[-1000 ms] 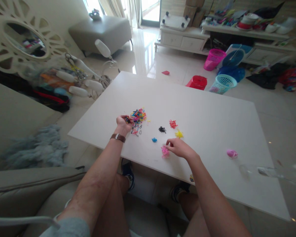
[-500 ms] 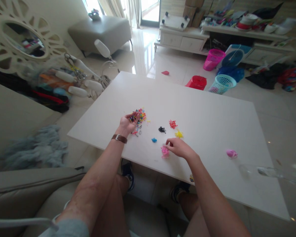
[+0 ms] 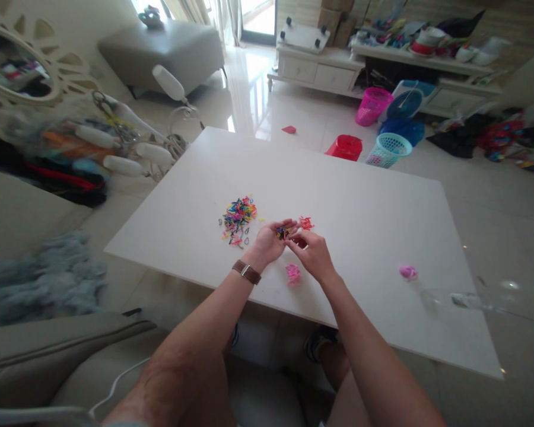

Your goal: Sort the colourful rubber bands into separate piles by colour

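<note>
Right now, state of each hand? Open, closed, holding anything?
Left hand: open, palm up, cupping small coloured bands.
Right hand: fingertips pinching at those bands; a grip cannot be told.

A red tub [image 3: 343, 146], teal basket [image 3: 388, 149] and pink basket [image 3: 372, 105] stand on the tiled floor [image 3: 471, 178].

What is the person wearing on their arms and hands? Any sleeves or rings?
Both forearms are bare, with no sleeves on them. The left hand has a brown-strapped watch with a silvery buckle on its wrist. The right hand wears nothing: no watch, glove or ring shows.
</note>
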The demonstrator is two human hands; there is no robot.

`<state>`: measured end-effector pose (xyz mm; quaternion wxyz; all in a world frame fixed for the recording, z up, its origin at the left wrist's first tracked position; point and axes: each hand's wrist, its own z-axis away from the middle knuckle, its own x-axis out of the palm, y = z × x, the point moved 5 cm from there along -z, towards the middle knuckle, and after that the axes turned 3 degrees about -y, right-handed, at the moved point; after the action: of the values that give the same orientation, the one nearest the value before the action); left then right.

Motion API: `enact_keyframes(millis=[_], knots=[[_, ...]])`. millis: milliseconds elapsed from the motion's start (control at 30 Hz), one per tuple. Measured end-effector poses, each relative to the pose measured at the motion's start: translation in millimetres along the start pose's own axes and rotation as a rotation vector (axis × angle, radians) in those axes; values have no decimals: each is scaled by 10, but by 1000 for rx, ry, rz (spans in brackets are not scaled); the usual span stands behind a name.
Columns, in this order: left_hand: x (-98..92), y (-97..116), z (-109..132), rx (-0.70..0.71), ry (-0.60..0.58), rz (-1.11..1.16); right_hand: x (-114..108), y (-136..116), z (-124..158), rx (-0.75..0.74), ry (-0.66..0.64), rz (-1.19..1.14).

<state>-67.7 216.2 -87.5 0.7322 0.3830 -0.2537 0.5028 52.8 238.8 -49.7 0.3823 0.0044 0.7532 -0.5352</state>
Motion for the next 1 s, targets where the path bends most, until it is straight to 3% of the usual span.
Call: enact_keyframes(millis=[567, 1000], knots=[[76, -136, -38, 2, -42, -54, 60, 110, -39, 158, 23, -9], [48, -152, -45, -8, -18, -81, -88, 86, -59, 119, 149, -58]])
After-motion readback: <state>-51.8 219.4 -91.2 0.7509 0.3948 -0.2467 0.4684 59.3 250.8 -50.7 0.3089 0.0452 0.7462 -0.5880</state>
